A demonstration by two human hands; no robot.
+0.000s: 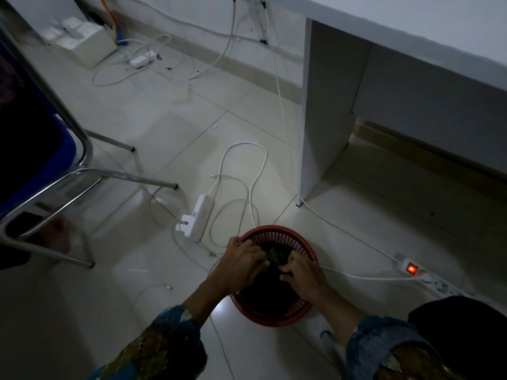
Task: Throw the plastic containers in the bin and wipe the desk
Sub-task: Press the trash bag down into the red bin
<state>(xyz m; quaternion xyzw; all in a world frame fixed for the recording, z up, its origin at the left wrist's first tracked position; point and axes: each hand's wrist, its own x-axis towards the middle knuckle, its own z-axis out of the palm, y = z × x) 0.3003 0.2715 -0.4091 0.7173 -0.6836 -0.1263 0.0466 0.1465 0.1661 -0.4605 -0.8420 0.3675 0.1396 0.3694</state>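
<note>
The red bin (274,308) is sitting on the floor directly under both hands. The left hand (241,263) and right hand (300,272) are curling their fingers around something dark inside; what it is, I cannot tell. No plastic containers are showing, and the desk (411,28), well beyond the hands, probably still needs wiping.
</note>
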